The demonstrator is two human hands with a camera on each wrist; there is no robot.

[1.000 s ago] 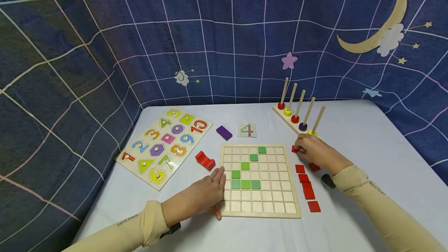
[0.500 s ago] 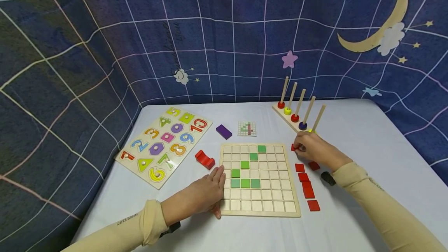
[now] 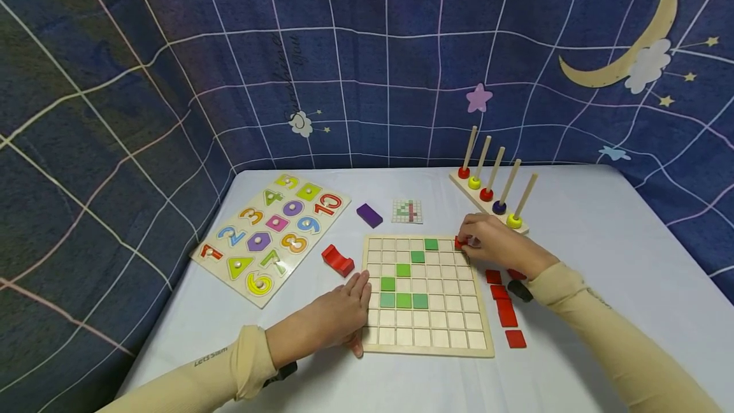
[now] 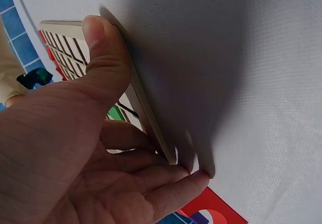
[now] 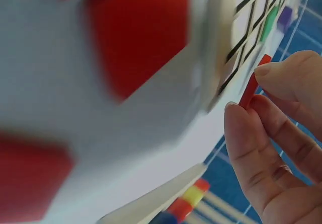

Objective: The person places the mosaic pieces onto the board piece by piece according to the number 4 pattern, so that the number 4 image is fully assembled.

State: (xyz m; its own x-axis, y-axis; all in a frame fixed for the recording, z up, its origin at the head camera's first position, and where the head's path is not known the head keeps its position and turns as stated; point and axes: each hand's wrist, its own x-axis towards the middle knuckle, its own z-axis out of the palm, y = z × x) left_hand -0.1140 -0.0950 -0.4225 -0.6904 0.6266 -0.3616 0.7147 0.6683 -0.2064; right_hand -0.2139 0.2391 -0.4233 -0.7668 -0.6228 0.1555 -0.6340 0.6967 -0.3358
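Over board corner (seemingly), red tile (image 3: 459, 243) pinched by right hand (image 3: 493, 244)

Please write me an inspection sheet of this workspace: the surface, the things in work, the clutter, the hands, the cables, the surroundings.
Surface: white table, covered with cloth.
Things in work: wooden grid board with six green tiles; red tile at its top right corner; loose red tiles right of the board.
Clutter: number puzzle board, red block, purple block, pattern card, peg rack with rings.
Hands: left hand rests against the board's left edge; right hand pinches the red tile.
Cables: nothing seen.
Surroundings: dark blue curtain with moon and stars.
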